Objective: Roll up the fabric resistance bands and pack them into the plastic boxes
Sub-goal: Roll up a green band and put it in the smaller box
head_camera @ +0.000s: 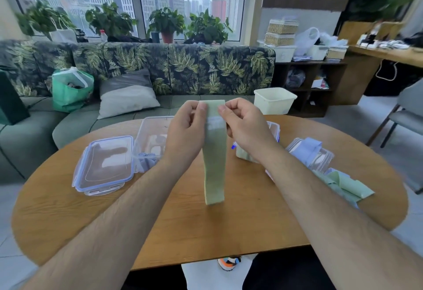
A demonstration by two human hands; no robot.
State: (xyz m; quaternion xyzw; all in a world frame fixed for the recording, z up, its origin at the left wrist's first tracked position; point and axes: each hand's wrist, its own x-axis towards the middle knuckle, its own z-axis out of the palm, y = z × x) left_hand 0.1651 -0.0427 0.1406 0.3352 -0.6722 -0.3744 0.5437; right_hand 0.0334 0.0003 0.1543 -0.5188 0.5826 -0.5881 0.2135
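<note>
The green band (214, 163) hangs straight down just right of the open plastic box (151, 134), and its lower end reaches the desk (160, 221). The left hand (185, 134) and the right hand (247, 129) each pinch its top edge between thumb and fingers (235, 106) — a light grasp. If the first turn starts crooked, the roll may become a cone — too wide for the box.

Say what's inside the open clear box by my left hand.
Rolled lavender fabric bands lie at the near end of the clear plastic box; the left hand hides its right side.
</note>
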